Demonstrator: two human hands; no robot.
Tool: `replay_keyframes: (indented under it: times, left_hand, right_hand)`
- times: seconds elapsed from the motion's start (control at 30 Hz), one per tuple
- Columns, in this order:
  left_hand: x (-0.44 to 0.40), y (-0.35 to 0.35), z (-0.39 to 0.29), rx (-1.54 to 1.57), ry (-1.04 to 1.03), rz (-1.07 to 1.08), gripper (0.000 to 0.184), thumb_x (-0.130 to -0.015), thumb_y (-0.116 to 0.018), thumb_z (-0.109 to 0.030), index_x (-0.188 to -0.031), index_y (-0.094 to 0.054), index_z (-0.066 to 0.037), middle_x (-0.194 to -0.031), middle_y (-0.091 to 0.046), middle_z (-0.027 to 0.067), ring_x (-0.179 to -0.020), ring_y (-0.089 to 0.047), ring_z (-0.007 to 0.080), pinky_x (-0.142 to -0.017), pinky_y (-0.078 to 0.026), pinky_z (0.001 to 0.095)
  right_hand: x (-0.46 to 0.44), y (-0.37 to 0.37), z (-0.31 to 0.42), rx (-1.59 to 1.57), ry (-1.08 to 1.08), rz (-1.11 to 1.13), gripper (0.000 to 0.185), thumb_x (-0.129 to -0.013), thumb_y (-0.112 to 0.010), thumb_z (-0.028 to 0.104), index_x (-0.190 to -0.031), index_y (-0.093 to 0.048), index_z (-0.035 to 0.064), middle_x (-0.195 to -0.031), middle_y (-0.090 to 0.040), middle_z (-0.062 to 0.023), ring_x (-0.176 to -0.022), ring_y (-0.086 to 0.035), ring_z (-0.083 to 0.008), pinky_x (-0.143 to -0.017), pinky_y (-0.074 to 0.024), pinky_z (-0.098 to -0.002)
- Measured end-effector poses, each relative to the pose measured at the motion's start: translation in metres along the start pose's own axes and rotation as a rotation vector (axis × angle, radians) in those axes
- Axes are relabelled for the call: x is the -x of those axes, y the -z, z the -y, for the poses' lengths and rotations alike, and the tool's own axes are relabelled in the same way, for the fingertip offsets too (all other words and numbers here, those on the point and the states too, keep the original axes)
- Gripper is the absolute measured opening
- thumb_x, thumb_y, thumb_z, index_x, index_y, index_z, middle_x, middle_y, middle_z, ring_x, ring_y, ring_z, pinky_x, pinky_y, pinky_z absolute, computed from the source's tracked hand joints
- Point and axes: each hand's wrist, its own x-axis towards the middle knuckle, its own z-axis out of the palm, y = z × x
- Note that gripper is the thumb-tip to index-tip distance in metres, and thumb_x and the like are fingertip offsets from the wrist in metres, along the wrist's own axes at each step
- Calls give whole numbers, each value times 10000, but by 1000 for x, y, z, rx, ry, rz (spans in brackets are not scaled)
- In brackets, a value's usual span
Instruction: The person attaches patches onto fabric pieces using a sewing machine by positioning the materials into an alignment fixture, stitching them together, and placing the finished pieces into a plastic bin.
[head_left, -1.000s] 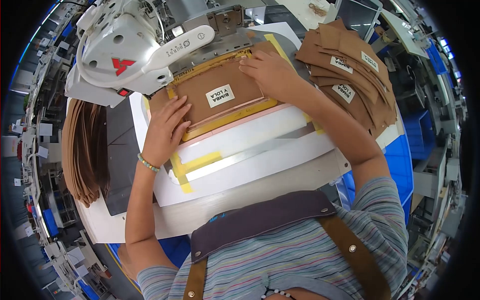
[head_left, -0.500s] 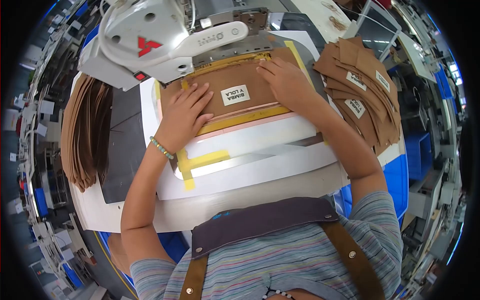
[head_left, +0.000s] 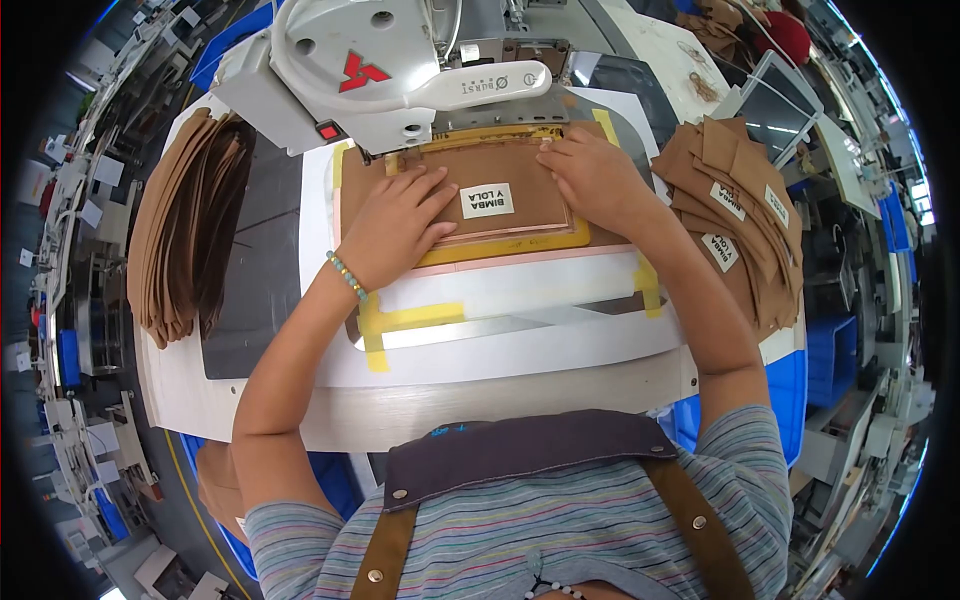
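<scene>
A brown fabric piece with a white "BIMBA Y LOLA" label lies under the head of a sewing machine. A yellow-edged frame borders it on the near side, and a similar yellow strip runs along the far side. My left hand lies open on the left part of the fabric, fingers spread. On the far right part rests my right hand, open with fingers bent and tips on the fabric near the strip's end; its thumb is hard to see.
Folded brown pieces are stacked at the left. Several labelled brown pieces overlap at the right. White sheets with yellow tape cover the table in front. Blue bins stand below, and a clear panel rises at back right.
The camera view has shifted and turned slightly, so the machine head appears farther right and higher. Both hands stay on the fabric piece, with little visible movement against it.
</scene>
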Motion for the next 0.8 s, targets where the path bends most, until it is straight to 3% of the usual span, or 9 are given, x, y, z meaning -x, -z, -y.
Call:
replay_keyframes:
  times: [0.8]
  left_hand:
    - [-7,-4,-5,80,-36,11,439,-1006,-616,-255,-1388,-591,-39,-1478,-540,145,-1383,-481,353,-1155,-394,446]
  right_hand:
    - [-45,-18,35,-74,91,-30,269,-836,-692,87,-1098,-742,56,-1097,-727,-43,-1059,-635,-242,-903,-560,-373]
